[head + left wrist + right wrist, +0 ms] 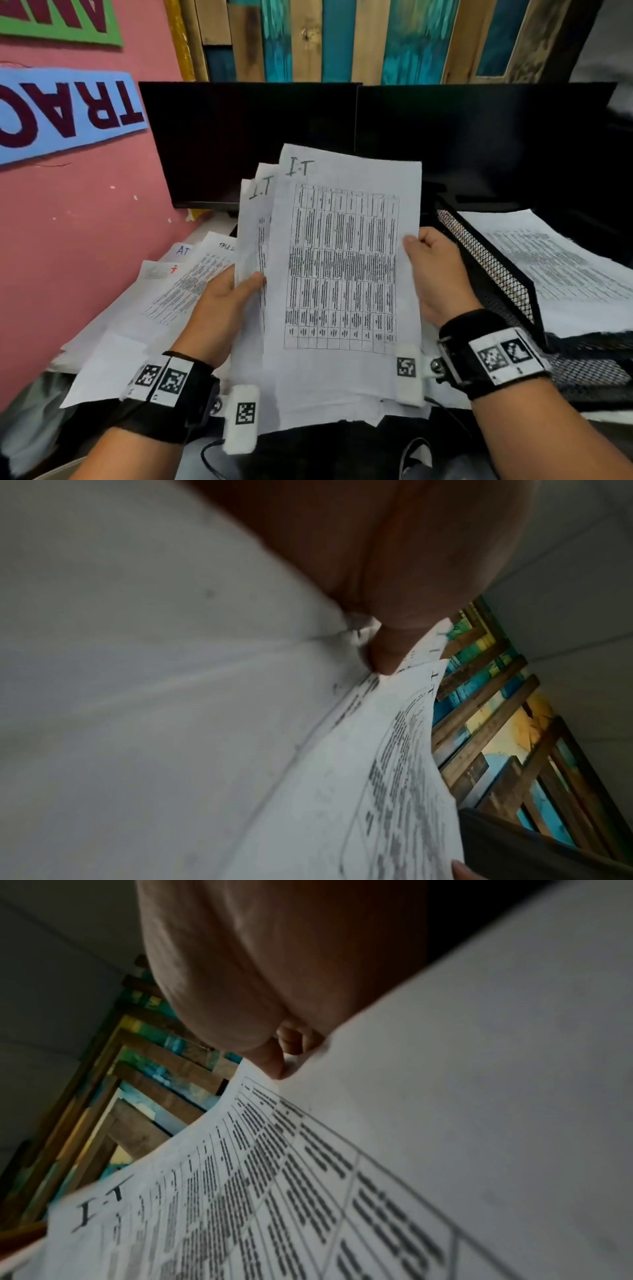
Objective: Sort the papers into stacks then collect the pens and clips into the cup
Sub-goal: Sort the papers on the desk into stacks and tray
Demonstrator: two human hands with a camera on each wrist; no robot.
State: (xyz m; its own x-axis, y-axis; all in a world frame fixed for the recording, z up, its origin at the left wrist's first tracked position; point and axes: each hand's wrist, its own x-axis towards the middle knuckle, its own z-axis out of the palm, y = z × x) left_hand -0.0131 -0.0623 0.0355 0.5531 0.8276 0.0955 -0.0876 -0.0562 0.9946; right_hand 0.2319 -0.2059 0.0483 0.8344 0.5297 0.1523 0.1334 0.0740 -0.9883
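Thumbs do the visible gripping: the left hand [219, 308] lays its thumb across the front of the papers [342, 267] at about 9 o'clock on the bundle, and the right hand [442, 277] presses its thumb onto the sheet edge at 3 o'clock. The remaining fingers of both hands are hidden behind the sheets in the head view; the right wrist view shows a thumb tip and a curled finger pinching the edge [274, 1066], so that hand is closed on the paper. The left wrist view likewise shows the thumb tip [383, 656] bearing on the sheets.

The bundle is held up off the desk, tilted toward the person, its sheets fanned so that two tops marked "I.T" stagger toward 11 o'clock. More loose sheets [164, 284] lie spread on the desk at 8 o'clock from the bundle, and a black mesh tray [496, 270] carrying another printed sheet sits at 3 o'clock. Dark monitors [253, 144] stand behind, at 12 o'clock. No cup, pens or clips are in view.

Thin, light and floppy, these sheets will probably slide over one another and droop at unsupported corners. Holding both long edges at mid-height seems soundest, with the bottom edge tapped level before the bundle goes down as a stack.
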